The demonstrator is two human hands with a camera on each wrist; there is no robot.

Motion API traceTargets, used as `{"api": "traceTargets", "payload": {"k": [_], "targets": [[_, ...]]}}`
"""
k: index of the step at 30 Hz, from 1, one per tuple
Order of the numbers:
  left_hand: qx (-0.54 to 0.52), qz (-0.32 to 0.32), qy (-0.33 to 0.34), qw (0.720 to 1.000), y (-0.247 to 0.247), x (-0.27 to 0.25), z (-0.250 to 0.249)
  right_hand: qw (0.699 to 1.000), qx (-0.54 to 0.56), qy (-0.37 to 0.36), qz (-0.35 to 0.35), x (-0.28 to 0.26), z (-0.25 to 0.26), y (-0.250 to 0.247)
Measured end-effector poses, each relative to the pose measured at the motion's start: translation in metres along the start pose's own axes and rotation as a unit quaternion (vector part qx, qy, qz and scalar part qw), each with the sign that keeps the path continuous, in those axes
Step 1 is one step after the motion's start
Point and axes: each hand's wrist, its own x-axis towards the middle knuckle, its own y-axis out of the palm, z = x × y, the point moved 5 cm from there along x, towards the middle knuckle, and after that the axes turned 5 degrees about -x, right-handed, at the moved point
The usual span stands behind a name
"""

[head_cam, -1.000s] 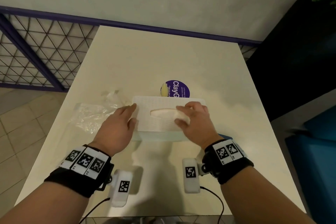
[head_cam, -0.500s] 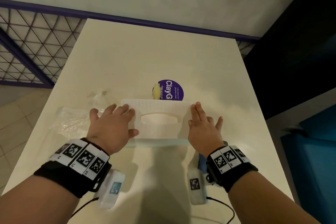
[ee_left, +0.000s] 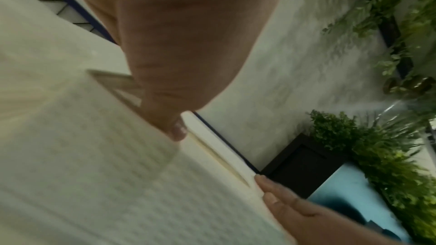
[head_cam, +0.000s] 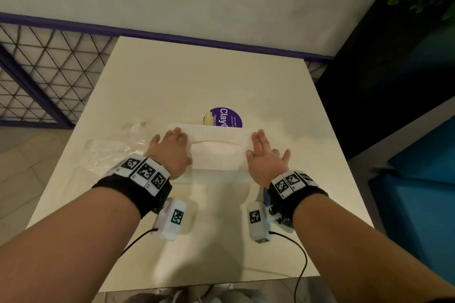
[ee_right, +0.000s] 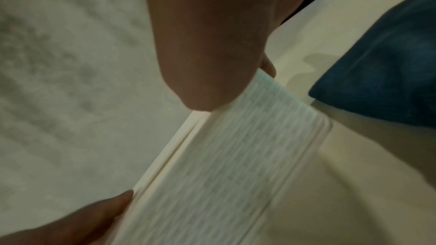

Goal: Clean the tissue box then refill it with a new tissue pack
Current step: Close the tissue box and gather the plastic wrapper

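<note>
Head view: left hand (head_cam: 170, 152) w/ flat fingers pressing tissue box (head_cam: 216, 147) lid at table (head_cam: 221, 86) centre; right hand (head_cam: 266, 155) spread, pressing other end. Push evenly on both ends so lid is seating. Plastic wrap (head_cam: 110, 152) lying left, purple sticker (head_cam: 224, 118) behind, blue cloth (ee_right: 382, 66) near right.

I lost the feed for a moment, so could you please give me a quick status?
Left hand and right hand flat on tissue box ends. Tissue visible in slot. Empty wrapper lies left, clear.
</note>
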Motion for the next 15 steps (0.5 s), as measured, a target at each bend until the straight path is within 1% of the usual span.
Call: {"api": "traceTargets", "payload": {"k": [2, 6, 8, 11, 12, 15], "targets": [[-0.004, 0.015, 0.01, 1.0, 0.006, 0.0, 0.001, 1.0, -0.002, 0.005, -0.006, 0.001, 0.001, 0.001], [0.006, 0.052, 0.003, 0.999, 0.01, 0.002, 0.006, 0.998, 0.022, -0.002, -0.059, 0.001, 0.003, 0.01], [0.029, 0.067, 0.003, 0.997, 0.005, 0.006, 0.003, 0.998, 0.01, 0.008, -0.059, 0.0, 0.001, 0.007], [0.046, 0.072, -0.006, 0.996, 0.001, 0.005, 0.001, 0.998, -0.044, 0.01, -0.047, 0.003, 0.007, -0.007], [0.045, 0.072, -0.01, 0.996, 0.001, 0.005, 0.002, 0.998, -0.034, 0.002, -0.055, 0.005, 0.016, -0.012], [0.032, 0.079, -0.019, 0.996, 0.003, 0.003, 0.0, 0.994, 0.062, -0.023, -0.083, 0.001, 0.046, -0.012]]}}
